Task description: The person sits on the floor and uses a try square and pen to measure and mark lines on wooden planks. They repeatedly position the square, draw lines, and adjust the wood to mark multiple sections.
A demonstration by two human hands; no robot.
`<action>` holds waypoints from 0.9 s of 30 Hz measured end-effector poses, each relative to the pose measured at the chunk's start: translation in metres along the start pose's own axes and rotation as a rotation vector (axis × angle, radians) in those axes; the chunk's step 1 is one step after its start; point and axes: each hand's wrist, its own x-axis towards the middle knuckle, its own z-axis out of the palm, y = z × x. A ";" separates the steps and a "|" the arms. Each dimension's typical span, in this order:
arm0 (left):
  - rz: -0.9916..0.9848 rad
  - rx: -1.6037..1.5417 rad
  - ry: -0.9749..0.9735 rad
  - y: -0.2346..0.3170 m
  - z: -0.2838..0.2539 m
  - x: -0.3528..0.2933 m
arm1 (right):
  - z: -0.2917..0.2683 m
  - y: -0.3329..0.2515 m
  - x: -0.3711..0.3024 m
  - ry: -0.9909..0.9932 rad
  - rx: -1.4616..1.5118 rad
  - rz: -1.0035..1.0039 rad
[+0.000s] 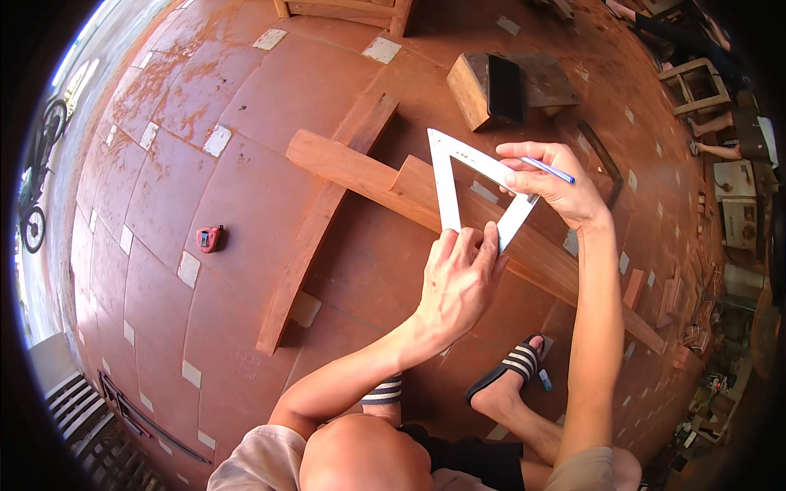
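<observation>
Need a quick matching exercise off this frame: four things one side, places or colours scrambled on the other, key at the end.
Things
1. triangular frame
2. tape measure
3. pen
4. flat phone-like object

Places or colours
A. black, at the wooden block
B. gripped by the left hand
C. blue end showing, in the right hand
D. red, on the floor

Pairs: 1-B, 2-D, 3-C, 4-A
</observation>
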 end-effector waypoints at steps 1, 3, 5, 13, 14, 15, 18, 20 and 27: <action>-0.002 0.046 -0.041 -0.002 0.003 -0.006 | -0.001 0.013 0.003 0.006 -0.002 0.022; 0.040 -0.077 -0.019 -0.006 0.004 -0.016 | -0.002 0.036 0.007 -0.015 -0.049 -0.035; 0.003 -0.184 0.004 -0.012 0.002 -0.028 | 0.002 0.055 0.012 0.069 -0.247 -0.052; -0.769 -0.699 -0.081 -0.073 0.015 -0.012 | 0.022 0.078 0.023 0.143 -0.462 -0.297; -0.793 -0.744 -0.105 -0.077 0.017 -0.009 | 0.024 0.078 0.023 0.147 -0.455 -0.315; -0.820 -0.781 -0.125 -0.078 0.018 -0.005 | 0.025 0.078 0.023 0.150 -0.450 -0.333; -0.827 -0.875 -0.109 -0.078 0.020 0.002 | 0.028 0.077 0.024 0.162 -0.445 -0.341; -0.844 -0.914 -0.105 -0.077 0.019 0.003 | 0.029 0.075 0.024 0.163 -0.452 -0.343; -0.842 -0.904 -0.033 -0.077 0.023 -0.004 | 0.033 0.071 0.020 0.154 -0.480 -0.325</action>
